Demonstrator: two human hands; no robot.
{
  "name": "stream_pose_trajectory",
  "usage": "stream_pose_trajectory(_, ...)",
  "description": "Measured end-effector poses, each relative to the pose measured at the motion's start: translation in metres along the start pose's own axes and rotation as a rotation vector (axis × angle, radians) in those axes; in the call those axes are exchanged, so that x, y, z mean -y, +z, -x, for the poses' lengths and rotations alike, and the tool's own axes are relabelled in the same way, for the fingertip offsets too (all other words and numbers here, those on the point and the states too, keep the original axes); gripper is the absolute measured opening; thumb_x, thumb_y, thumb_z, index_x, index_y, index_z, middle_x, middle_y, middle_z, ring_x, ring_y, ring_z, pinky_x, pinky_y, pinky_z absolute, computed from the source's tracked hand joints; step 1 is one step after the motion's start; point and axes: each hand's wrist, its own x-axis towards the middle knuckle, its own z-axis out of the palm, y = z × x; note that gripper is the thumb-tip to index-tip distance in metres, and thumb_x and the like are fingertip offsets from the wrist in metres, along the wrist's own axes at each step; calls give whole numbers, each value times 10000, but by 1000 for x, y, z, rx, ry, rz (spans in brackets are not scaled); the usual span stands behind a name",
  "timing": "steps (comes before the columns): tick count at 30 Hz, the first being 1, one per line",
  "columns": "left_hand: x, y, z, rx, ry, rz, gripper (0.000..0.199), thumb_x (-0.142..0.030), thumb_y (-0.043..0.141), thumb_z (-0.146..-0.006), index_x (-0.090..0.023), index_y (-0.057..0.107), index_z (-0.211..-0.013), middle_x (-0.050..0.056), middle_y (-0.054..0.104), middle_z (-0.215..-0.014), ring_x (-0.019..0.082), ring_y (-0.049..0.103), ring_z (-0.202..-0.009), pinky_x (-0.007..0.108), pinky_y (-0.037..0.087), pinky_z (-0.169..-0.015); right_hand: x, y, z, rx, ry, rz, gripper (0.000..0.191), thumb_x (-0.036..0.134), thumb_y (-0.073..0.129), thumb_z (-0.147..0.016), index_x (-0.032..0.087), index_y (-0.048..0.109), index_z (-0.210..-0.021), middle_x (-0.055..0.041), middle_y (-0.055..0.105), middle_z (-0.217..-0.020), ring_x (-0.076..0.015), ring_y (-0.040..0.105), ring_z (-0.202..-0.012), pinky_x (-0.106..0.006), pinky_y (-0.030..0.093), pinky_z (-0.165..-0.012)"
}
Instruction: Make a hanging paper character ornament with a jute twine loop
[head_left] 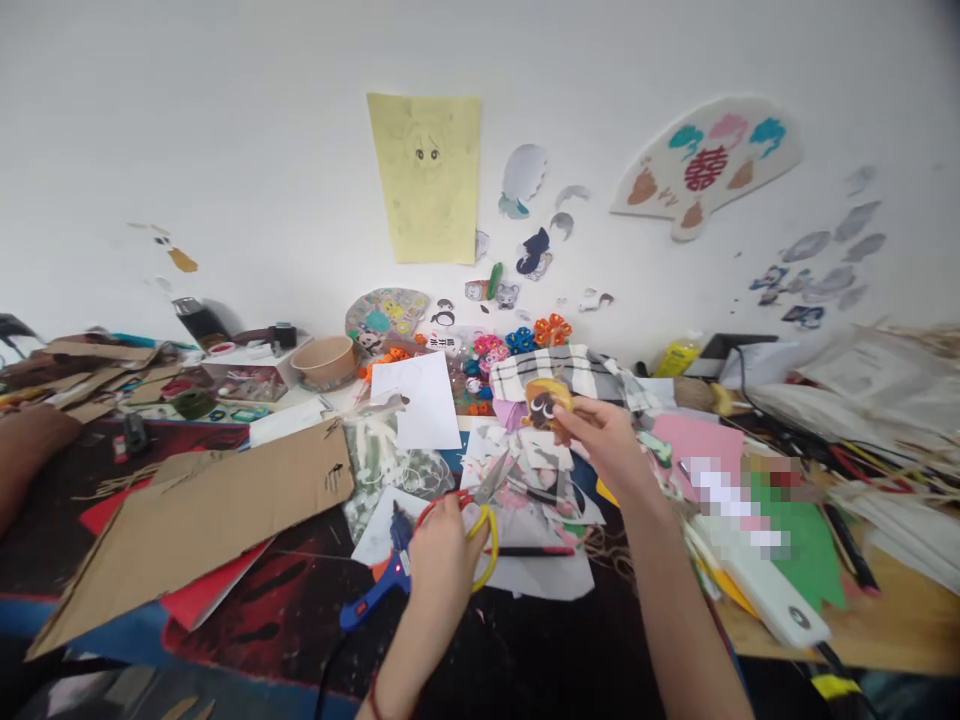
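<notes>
My left hand [441, 553] is closed around scissors [490, 486] with red and yellow handles; their blades point up and to the right. Between the fingertips of my right hand [606, 440] is a small yellow-and-dark cutout [541, 404] with big white cartoon eyes, held up above the paper scraps. A blue glue gun [373, 592] lies just left of my left hand, its small red light on. White paper scraps [529, 505] pile up under the scissor tips, and a dark red-and-black pen [531, 551] lies across the paper there.
Another person's hand [36, 440] rests at the far left. Cardboard [206, 520] covers the left side of the table. A tan bowl [324, 362] and bright craft flowers [517, 341] stand near the wall. On the right are a white power strip [772, 590] and green paper [799, 535].
</notes>
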Motion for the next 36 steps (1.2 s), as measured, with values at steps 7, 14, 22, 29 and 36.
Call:
stream_pose_trajectory(7, -38, 48, -28, 21, 77, 12, 232, -221, 588, -894, -49, 646, -1039, 231, 671, -1070, 377, 625, -1099, 470, 487, -915, -1, 13, -2, 81, -38, 289, 330, 481, 724, -814, 159, 688, -753, -14, 655, -620, -154, 600, -559, -268, 457, -533)
stream_pose_trajectory(14, -32, 0, -55, -4, 193, 208, 290, -245, 539, -950, -151, 621, -1211, 136, 675, -1187, 259, 619, -1125, 387, 481, -979, 7, 16, -47, 132, -186, 406, 275, 421, 710, -847, 186, 675, -708, -5, 637, -649, -157, 575, -619, -280, 427, -592)
stream_pose_trajectory(22, -66, -40, -101, -233, 274, 1052, 402, -412, 543, -949, -183, 600, -1275, 120, 660, -1272, 240, 607, -1117, 348, 476, -916, 5, 13, -57, 225, -287, 392, 133, 356, 705, -880, 231, 730, -841, -34, 715, -823, -195, 616, -765, -314, 458, -677)
stream_pose_trajectory(29, -84, -26, -103, -61, 182, 1214, 253, -393, 663, -876, -152, 725, -921, 58, 737, -805, 185, 623, -760, 293, 470, -730, 8, 2, -59, 172, -195, 332, 134, 330, 709, -869, 220, 722, -792, -20, 704, -777, -180, 618, -738, -318, 481, -679)
stream_pose_trajectory(36, -79, -30, -96, -11, 116, 1329, 307, -441, 640, -887, -143, 707, -853, 44, 694, -705, 131, 564, -608, 241, 444, -587, 5, 5, -58, 143, -126, 220, 150, 353, 719, -856, 214, 753, -810, -33, 728, -775, -189, 648, -711, -324, 527, -655)
